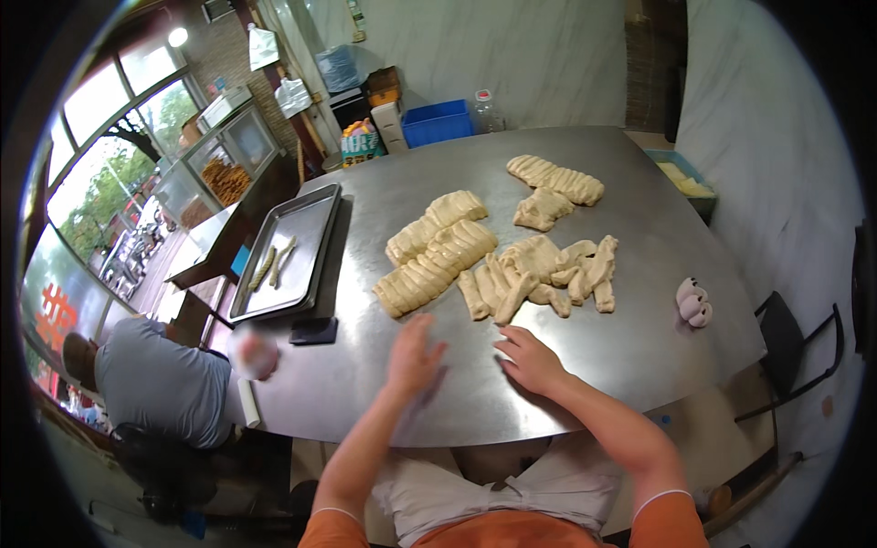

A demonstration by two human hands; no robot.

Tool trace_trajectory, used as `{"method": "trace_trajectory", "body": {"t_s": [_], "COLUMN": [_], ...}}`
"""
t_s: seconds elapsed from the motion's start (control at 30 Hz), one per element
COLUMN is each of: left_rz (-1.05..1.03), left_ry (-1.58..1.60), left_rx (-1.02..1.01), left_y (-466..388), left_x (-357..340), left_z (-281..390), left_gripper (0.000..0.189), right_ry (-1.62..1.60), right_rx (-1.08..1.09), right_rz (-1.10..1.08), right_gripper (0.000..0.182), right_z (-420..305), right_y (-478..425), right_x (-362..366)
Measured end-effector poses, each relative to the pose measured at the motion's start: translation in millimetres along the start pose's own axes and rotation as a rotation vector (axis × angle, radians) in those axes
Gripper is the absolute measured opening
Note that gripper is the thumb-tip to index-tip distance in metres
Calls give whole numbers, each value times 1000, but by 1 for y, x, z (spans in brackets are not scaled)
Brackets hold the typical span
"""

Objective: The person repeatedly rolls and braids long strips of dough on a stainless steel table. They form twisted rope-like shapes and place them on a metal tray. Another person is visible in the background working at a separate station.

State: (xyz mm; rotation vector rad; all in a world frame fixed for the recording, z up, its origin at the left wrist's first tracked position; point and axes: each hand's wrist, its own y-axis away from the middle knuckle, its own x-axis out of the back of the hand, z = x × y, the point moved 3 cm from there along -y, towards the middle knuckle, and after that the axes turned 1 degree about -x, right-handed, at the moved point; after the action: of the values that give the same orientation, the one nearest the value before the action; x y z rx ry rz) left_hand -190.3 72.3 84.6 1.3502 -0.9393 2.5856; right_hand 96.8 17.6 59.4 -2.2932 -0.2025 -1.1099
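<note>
My left hand (415, 353) is over the metal table (466, 377), fingers apart, just below the near end of a long row of dough strips (435, 267). My right hand (531, 359) has its fingertips close to the lower end of a dough strip (515, 299), and nothing shows in its grasp. That strip lies in a loose pile of cut dough (531, 257). Another row of dough (438, 225) lies behind the long one. Farther back are a ridged dough row (555, 179) and a smaller dough piece (542, 208).
A metal tray (291, 236) with two twisted dough sticks (274, 266) lies at the left, near a dark phone-like object (314, 331). A seated person (161, 377) is at the table's left corner. A white-and-black object (694, 303) sits at the right, near a black chair (788, 342).
</note>
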Motion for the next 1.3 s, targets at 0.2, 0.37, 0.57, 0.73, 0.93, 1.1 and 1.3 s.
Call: {"method": "trace_trajectory", "body": {"t_s": [0.2, 0.37, 0.57, 0.73, 0.93, 1.1, 1.3], "left_rz": [-59, -88, -51, -153, -250, -421, -333], "left_ry": [-276, -122, 373, 551, -3, -81, -8], "left_rx": [-107, -182, 27, 279, -79, -63, -245], "left_y": [-46, -79, -98, -2, 49, 57, 70], "left_x": [-143, -151, -68, -24, -19, -36, -10], "left_z": [96, 105, 137, 102, 87, 69, 65], "left_gripper": [61, 41, 24, 19, 33, 40, 36], "right_ry": [56, 148, 104, 89, 173, 173, 178], "right_rx": [-88, -116, -231, -70, 35, 75, 18], "right_rz": [140, 133, 398, 204, -188, -253, -131], "right_gripper": [20, 14, 55, 79, 51, 40, 24], "right_z": [36, 35, 31, 4, -5, 11, 19], "right_y": [61, 55, 46, 37, 39, 37, 81], "right_x": [43, 41, 56, 41, 10, 22, 60]}}
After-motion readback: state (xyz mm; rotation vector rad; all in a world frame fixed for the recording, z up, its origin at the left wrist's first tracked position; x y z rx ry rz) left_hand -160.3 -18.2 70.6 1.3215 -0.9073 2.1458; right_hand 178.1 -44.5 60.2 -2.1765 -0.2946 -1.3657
